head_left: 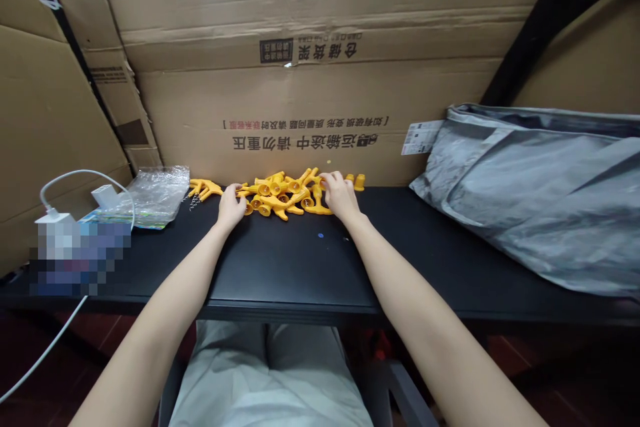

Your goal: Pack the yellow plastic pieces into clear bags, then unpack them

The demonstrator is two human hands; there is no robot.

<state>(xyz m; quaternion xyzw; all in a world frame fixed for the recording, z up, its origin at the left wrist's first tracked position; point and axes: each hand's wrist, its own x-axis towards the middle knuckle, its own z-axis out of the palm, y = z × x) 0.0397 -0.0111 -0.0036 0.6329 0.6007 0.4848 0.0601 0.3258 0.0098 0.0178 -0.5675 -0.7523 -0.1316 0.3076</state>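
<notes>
A pile of yellow plastic pieces (280,197) lies on the black table against the cardboard. Several are shaped like small hands with spread fingers; several show a hollow, cup-like end with something metallic inside. My left hand (231,208) rests at the pile's left edge, thumb and fingers apart and curved toward it. At the right edge, my right hand (341,193) touches the pile with bent, parted fingers; its fingertips are partly hidden among the pieces. Another yellow hand-shaped piece (205,189) lies left of my left hand, beside thin metal springs (193,201).
Two small yellow cups (359,181) stand right of my right hand. Clear plastic packaging (160,190), a white charger with cable (57,230) and a blurred flat object are at the left. A large grey bag (530,200) covers the right side. Cardboard (300,93) walls the back.
</notes>
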